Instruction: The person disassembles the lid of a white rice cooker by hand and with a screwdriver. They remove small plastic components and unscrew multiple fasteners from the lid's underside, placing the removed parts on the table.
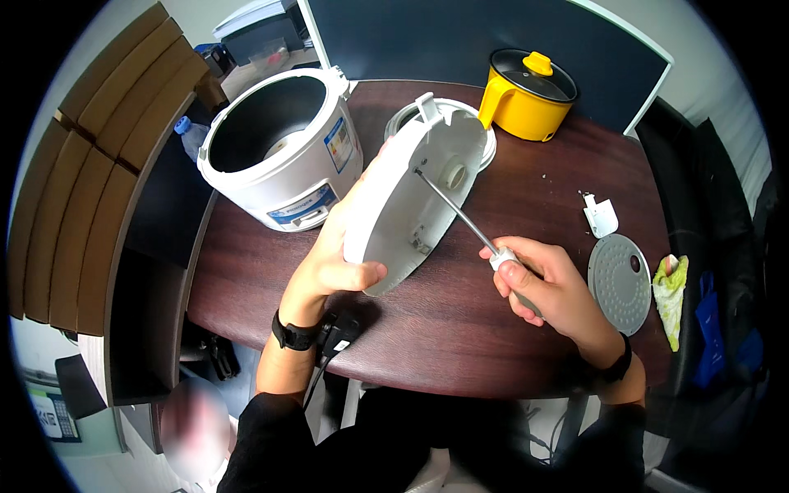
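Note:
My left hand (329, 259) grips a white rice cooker lid shell (386, 222) by its near left edge, thumb over the rim, and holds it tilted with its hollow inside toward the right. In my right hand (542, 283) is a screwdriver (460, 215) with a long metal shaft and a white-and-grey handle. Its tip meets the inner wall of the shell near a small dark hole or screw; which of these I cannot tell. Behind the shell a round white part (491, 148) lies partly hidden. The white rice cooker body (329, 177) stands open at the left.
A yellow pot (526, 111) with a glass lid stands at the back. On the right lie a small white plastic piece (602, 216), a grey perforated disc (620, 283) and a yellow-green cloth (671, 300). A black plug (339, 333) sits at the table's front edge. Brown boxes (99, 164) line the left.

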### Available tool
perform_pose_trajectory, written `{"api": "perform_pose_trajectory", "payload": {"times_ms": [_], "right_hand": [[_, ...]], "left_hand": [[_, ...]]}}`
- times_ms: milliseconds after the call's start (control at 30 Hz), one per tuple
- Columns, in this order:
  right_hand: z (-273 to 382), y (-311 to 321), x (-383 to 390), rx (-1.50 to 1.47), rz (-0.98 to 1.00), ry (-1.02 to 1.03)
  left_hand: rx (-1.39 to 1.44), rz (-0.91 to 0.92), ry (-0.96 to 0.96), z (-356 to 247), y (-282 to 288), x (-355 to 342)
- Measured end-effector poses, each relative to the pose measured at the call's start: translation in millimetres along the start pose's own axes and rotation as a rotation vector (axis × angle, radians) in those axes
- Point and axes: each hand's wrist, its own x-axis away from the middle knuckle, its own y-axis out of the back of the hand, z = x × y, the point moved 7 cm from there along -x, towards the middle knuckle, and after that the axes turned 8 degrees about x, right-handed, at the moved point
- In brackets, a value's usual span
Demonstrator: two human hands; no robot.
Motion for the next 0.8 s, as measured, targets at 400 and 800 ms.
{"api": "perform_pose_trajectory", "payload": {"times_ms": [400, 800], "right_hand": [[-7.7, -1.9, -9.7, 0.041, 0.009, 0.052], [-13.3, -14.2, -5.4, 0.238, -0.049, 0.048]], "left_hand": [[-0.056, 0.041, -0.042, -0.3, 23.2, 0.3], [-0.323, -0.058, -0.096, -38.7, 6.1, -8.9]]}}
